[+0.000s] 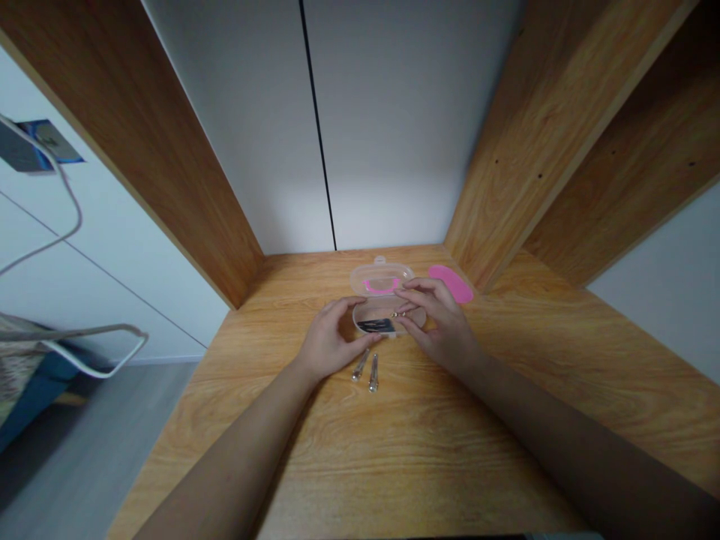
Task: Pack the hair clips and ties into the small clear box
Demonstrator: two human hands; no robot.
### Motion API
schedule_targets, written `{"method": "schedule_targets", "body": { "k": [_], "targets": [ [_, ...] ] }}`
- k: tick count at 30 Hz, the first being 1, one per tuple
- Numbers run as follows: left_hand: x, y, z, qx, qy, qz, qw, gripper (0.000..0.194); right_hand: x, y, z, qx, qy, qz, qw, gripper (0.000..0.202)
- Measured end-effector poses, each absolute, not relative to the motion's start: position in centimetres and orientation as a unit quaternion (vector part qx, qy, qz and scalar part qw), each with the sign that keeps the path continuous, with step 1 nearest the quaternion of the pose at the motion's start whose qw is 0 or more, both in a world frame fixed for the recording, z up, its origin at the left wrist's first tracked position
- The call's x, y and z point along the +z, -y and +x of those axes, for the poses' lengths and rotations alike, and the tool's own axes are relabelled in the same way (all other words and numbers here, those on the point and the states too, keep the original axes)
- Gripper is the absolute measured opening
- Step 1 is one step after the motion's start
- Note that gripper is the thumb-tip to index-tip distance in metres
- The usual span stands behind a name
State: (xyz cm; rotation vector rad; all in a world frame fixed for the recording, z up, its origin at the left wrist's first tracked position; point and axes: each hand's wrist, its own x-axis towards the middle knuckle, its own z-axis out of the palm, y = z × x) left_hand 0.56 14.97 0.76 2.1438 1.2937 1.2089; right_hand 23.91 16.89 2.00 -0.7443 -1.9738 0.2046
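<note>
A clear plastic box (365, 306) with rounded ends stands on the wooden surface, its hinged lid (356, 279) tipped open at the back and a pink handle (382, 289) on it. My left hand (331, 339) grips the box's left end, thumb at the front wall and fingers at the rear. Inside lies a dark card or bundle with thin light lines (376, 325). Over the box's right part, my right hand (442, 322) pinches a small shiny metal clip (394, 314), partly covered by the fingers. Two silver metal hair clips (373, 373) lie in front of the box.
A pink oval piece (451, 283) lies behind my right hand, near a wooden upright (506, 187). White panels (388, 135) close off the back, and another wooden upright (185, 187) stands left. White cables (76, 202) hang at the far left.
</note>
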Motion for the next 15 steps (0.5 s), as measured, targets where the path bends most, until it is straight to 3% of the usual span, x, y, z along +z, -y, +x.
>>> {"method": "schedule_targets", "body": {
  "k": [15],
  "targets": [
    [0.7,-15.02,0.52,0.423,-0.462,0.76,0.173,0.057,1.15,-17.47,24.25,0.096,0.82,-0.302,0.476,0.038]
  ]
}}
